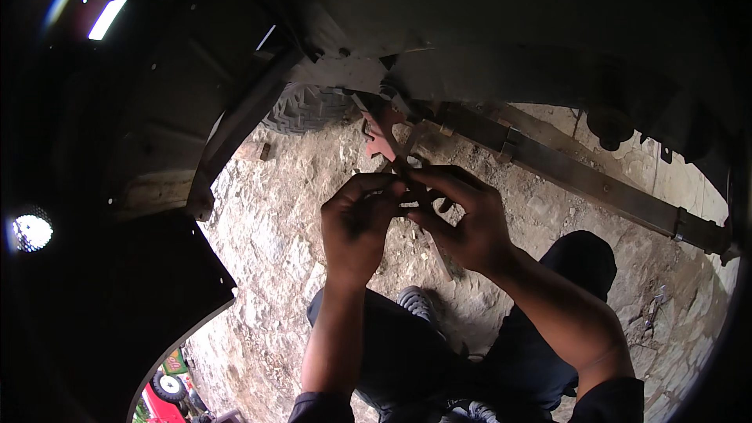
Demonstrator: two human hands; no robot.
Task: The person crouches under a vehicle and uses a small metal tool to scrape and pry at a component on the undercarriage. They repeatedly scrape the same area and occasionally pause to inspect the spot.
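Observation:
My left hand (352,231) and my right hand (470,219) meet at the lower end of a reddish metal bracket (380,133) under the dark vehicle body. Their fingers are bent around a small dark part that I cannot make out clearly, partly hidden by the fingers. A thin pale bar (435,251) extends downward behind my hands.
Dark body panels (141,125) surround the work above and left. A long steel beam (564,176) runs diagonally at right. A treaded tire (301,110) lies behind the bracket. My knee (580,254) and shoe (415,301) are on rough dusty ground (258,266). A red wheeled object (164,407) is at lower left.

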